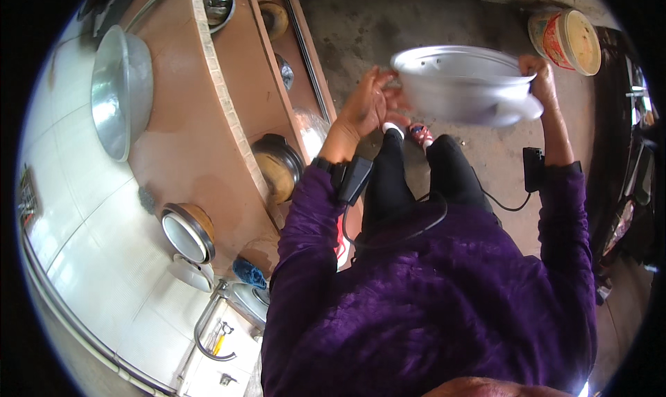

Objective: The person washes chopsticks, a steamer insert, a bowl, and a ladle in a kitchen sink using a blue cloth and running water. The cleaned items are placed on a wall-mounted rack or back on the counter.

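Note:
A silvery metal pot (463, 87), slightly blurred, is held tilted in the air before me, over the floor. My right hand (541, 79) grips its rim or handle at the right end. At the pot's left end, my left hand (377, 97) has its fingers spread, close to the wall; whether they touch it is not plain. Two small rivets show inside the pot near its rim. Each of my wrists bears a strapped black device with a cable.
On the brown counter at left stand a large metal basin (127, 95) and a bowl with a dark rim (187, 233). Below it, shelves hold a dark pot (278, 168). A curved faucet (200, 324) is at lower left, a plastic bucket (567, 40) at upper right.

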Motion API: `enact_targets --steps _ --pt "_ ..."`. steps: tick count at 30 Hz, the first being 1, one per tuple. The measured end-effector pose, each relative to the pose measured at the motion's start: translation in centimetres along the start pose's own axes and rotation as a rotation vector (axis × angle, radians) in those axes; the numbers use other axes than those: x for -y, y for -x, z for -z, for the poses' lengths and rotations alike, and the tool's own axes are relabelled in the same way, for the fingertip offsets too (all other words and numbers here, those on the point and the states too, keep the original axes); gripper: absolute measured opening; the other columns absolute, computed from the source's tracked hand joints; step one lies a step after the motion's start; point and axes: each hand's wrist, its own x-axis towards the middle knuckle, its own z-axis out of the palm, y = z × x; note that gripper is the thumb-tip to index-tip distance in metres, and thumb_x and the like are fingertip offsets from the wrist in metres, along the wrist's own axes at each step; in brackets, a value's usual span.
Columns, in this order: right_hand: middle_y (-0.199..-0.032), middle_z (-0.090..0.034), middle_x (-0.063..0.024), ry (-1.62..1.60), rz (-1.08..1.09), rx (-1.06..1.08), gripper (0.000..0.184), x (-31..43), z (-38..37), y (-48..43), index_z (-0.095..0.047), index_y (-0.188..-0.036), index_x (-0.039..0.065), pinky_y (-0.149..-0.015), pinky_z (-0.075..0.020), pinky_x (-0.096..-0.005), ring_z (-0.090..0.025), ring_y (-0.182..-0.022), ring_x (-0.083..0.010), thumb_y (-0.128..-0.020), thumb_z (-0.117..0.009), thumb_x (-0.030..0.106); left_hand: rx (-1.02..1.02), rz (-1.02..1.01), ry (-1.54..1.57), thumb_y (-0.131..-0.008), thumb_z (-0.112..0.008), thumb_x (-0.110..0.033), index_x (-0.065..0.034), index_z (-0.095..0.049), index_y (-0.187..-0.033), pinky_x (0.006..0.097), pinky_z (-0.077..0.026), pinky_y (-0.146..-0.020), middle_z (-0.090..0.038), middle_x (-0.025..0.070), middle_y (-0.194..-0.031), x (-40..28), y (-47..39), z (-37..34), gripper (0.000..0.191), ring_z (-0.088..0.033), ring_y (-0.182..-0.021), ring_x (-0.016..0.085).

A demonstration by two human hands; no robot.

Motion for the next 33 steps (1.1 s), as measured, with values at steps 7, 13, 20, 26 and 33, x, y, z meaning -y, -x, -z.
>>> enact_targets --steps 7,13,20,26,33 --pt "-0.1 -0.055 -0.0095 -0.753 -0.089 -0.193 0.031 -7.1 -1.6 -4.7 -0.052 -0.105 0.0 -0.073 -0.0482 -0.0327 -0.054 -0.087 -0.0199 -0.085 -0.047 0.022 -0.279 -0.013 0.064 -0.082 -0.048 -0.029 -0.0066 -0.041 -0.114 0.0407 -0.049 -0.071 -0.05 0.0142 -0.107 0.7 -3.3 6.2 0.04 -0.054 -0.096 0.031" --pt "-0.105 -0.054 -0.0084 -1.007 -0.454 -0.132 0.032 -12.2 -6.6 -8.6 -0.049 -0.11 0.0 -0.073 -0.0488 -0.0299 -0.052 -0.094 -0.016 -0.082 -0.054 0.013 -0.263 -0.157 0.181 -0.079 -0.053 -0.024 -0.0077 -0.036 -0.12 0.0424 -0.046 -0.078 -0.046 0.0111 -0.112 3.4 -8.3 8.6 0.047 -0.047 -0.103 0.026" --pt "-0.1 -0.056 -0.0104 -0.643 -0.474 0.308 0.029 -18.5 -9.7 -12.5 -0.053 -0.106 -0.002 -0.071 -0.0487 -0.0277 -0.054 -0.087 -0.0155 -0.081 -0.055 0.011 -0.211 -0.18 0.094 -0.075 -0.062 -0.03 -0.0064 -0.039 -0.119 0.0354 -0.047 -0.075 -0.048 0.0066 -0.11 5.5 -15.3 10.6 0.055 -0.049 -0.098 0.019" --pt "-0.093 -0.059 -0.0106 -0.676 -0.591 0.347 0.023 -23.1 -8.3 -14.9 -0.056 -0.1 -0.003 -0.066 -0.0503 -0.0269 -0.057 -0.077 -0.0148 -0.08 -0.055 0.007 -0.262 -0.092 -0.042 -0.07 -0.067 -0.026 -0.0035 -0.035 -0.119 0.0241 -0.048 -0.05 -0.053 0.0059 -0.095 6.1 -18.7 11.5 0.063 -0.056 -0.072 0.013" --pt "-0.086 -0.061 -0.0099 -0.69 -0.847 0.269 0.023 -23.5 -12.0 -16.5 -0.056 -0.098 -0.002 -0.051 -0.0452 -0.0244 -0.052 -0.058 -0.0113 -0.082 -0.05 0.013 -0.427 -0.209 0.157 -0.071 -0.065 -0.021 -0.0031 -0.034 -0.118 0.0236 -0.045 -0.041 -0.053 0.0084 -0.092 7.7 -21.0 14.4 0.059 -0.055 -0.061 0.012"
